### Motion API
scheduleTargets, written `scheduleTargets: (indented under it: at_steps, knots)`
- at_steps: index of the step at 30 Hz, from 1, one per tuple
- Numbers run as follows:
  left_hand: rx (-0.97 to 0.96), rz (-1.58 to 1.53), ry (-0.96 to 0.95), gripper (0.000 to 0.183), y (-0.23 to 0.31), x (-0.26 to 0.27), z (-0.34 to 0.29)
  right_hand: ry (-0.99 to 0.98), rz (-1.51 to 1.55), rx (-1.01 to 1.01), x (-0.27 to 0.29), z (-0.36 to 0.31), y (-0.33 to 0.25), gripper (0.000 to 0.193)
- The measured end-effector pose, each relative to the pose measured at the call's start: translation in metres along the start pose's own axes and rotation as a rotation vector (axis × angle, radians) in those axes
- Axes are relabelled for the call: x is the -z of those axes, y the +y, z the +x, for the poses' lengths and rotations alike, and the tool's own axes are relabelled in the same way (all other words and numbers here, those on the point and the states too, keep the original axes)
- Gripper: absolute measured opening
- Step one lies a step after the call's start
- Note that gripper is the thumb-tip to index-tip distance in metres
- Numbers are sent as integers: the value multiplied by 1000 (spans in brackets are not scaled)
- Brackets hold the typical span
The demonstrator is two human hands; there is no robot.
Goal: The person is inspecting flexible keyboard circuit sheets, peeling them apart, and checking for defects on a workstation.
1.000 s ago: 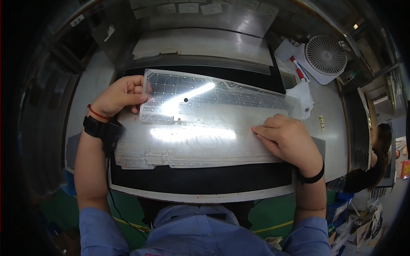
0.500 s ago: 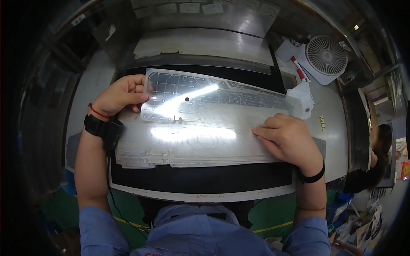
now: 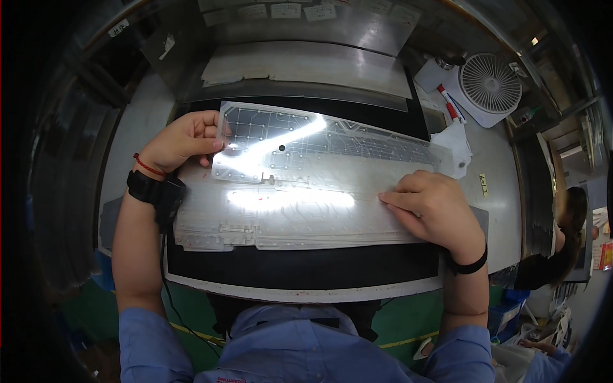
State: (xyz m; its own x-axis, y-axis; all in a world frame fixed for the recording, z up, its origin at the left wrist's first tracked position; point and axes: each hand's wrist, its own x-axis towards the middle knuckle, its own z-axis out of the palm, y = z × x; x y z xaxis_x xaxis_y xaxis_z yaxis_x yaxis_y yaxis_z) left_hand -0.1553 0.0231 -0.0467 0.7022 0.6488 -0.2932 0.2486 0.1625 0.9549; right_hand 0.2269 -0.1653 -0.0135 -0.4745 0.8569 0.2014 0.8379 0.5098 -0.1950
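My left hand (image 3: 191, 140) grips the left edge of a clear film sheet printed with circuit lines (image 3: 255, 131), its thumb in front and fingers behind. That end of the sheet is raised and tilted, with a bright reflection across it; its right part blends into the sheets below. Under it lies a stack of similar clear films (image 3: 306, 233) with notched near edges. Over the stack's right side, my right hand (image 3: 429, 207) has its fingers curled and thumb and forefinger close together. Whether anything is between those fingertips is hidden.
A black mat (image 3: 300, 265) lies beneath the stack. More flat sheets (image 3: 313, 70) rest behind it by a metal panel. At right stand a white fan (image 3: 490, 82), a red-capped marker (image 3: 452, 110) and a crumpled white cloth (image 3: 450, 150). Another person's arm (image 3: 543, 348) shows at lower right.
Both hands and the film sheet have hardly moved. The reflection on the sheet has shifted slightly. Another person's hand and blue sleeve show more at the lower right.
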Motion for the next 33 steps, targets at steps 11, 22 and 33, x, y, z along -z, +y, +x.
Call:
scheduleTargets:
  at_steps: [11, 22, 33]
  knots:
    - [-1, -11, 7, 24, 1, -1, 0, -3, -25, 22, 1, 1, -2, 17]
    - [-7, -2, 9, 24, -1, 0, 0, 2, -66, 30, 0, 0, -2, 13]
    - [0, -6, 16, 24, 2, -3, -2, 28, -43, 33, -2, -2, -1, 11]
